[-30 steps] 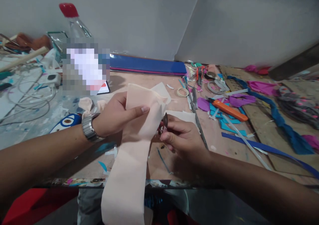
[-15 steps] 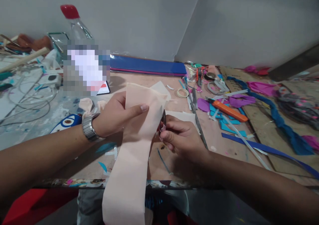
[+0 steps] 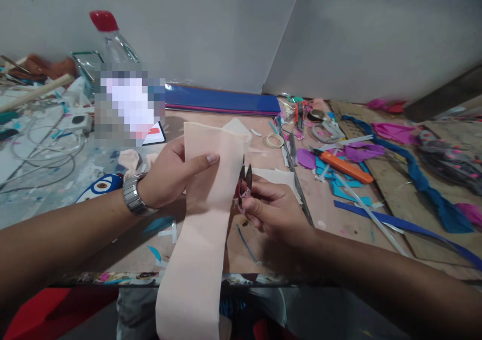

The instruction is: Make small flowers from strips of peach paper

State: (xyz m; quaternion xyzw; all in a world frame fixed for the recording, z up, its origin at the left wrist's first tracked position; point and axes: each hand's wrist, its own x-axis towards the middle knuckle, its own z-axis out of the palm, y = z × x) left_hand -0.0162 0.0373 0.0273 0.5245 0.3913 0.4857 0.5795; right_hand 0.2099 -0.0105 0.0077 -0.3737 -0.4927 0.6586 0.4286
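A peach strip (image 3: 203,229) is held at frame centre, its lower part draped past the front edge of the surface (image 3: 327,237). It is pinched by the left hand (image 3: 163,174), thumb on top. Scissors (image 3: 248,176), blades parted, are gripped in the curled right hand (image 3: 278,209) beside the strip's right edge.

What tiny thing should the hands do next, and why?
Perhaps the right hand should ease the small scissors a little left, onto the peach strip: they are open, right by the strip's right edge, and the left hand is holding the strip up. I can't tell whether the scissors touch it.
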